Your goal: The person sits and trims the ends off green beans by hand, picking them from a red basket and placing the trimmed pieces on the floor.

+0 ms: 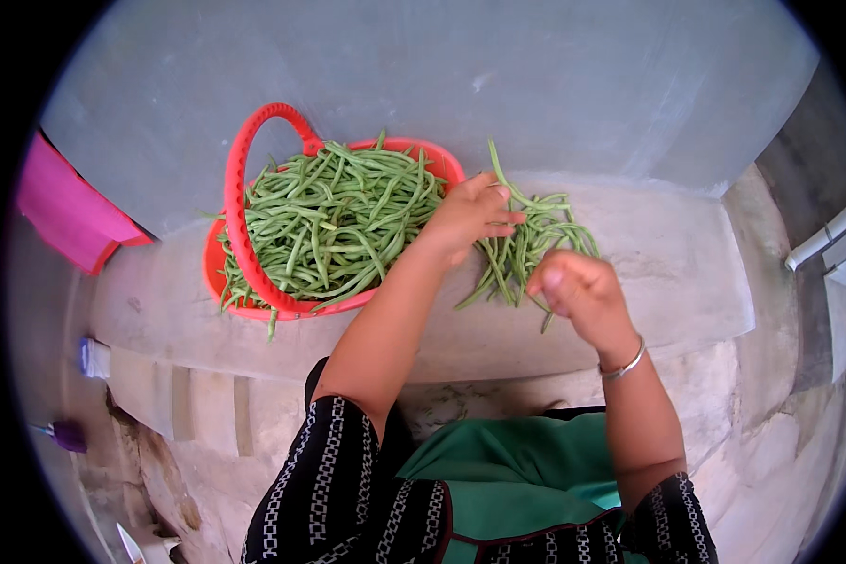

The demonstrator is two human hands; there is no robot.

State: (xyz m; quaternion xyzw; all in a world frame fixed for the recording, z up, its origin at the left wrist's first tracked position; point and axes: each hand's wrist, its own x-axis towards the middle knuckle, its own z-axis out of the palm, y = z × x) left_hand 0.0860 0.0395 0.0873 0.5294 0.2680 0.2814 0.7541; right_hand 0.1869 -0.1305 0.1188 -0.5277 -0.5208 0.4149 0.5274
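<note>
My left hand (472,214) reaches over the right rim of a red plastic basket (236,188) heaped with long green beans (334,221). Its fingers are spread apart at the edge of a smaller pile of green beans (534,235) lying on the ledge. One long bean (494,162) rises past its fingertips; whether they touch it I cannot tell. Close to the near right side of that pile, my right hand (583,293) is closed, thumb and fingers curled together. A thin bean shows below its fingertips, but what the hand pinches, if anything, is hidden.
Behind the basket stands a grey wall (573,85). The pale concrete ledge (667,282) runs across in front of me. A pink item (70,202) hangs at far left. At lower left a knife blade (130,543) shows; a white pipe (832,228) is at far right.
</note>
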